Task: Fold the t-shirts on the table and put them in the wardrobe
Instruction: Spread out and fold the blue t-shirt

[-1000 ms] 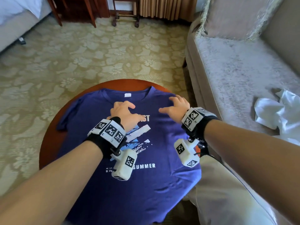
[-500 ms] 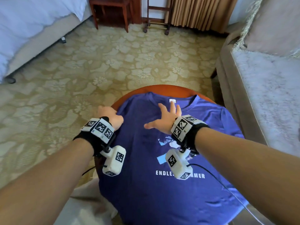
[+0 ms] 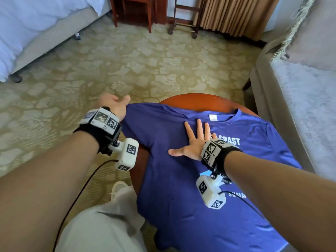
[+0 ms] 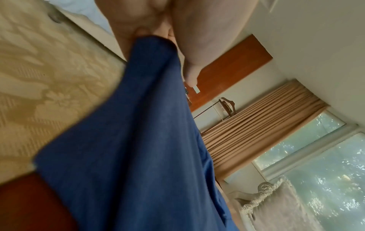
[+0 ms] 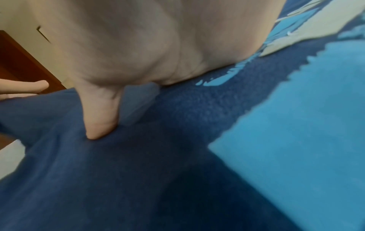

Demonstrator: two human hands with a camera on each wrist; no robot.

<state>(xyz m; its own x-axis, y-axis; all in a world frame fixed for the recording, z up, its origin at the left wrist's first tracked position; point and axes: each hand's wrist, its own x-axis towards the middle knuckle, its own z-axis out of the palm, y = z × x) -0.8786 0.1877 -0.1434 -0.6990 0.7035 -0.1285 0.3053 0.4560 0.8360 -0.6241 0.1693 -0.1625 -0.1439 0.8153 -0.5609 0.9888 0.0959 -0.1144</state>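
Blue printed cotton t-shirt (image 3: 181, 179), spread over round red-brown wooden desk (image 3: 200, 100); chest lettering partly hidden by right wrist, hem cut off. Left hand (image 3: 113, 106) pinches sleeve edge, fingertips hidden; right hand (image 3: 195, 142) pressed flat, fingers spread.

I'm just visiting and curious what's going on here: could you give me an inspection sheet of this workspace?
Surface: round reddish wooden table, mostly covered.
Job's things: blue t-shirt spread print-up, hem hanging over the near edge.
Clutter: nothing seen.
Hands: left hand grips the shirt's sleeve, held out past the table edge; right hand presses flat on the chest, fingers spread.
Cables: black cable hangs from the left wrist camera; another runs from the right.
Surroundings: floral carpet, bed, sofa, curtain.
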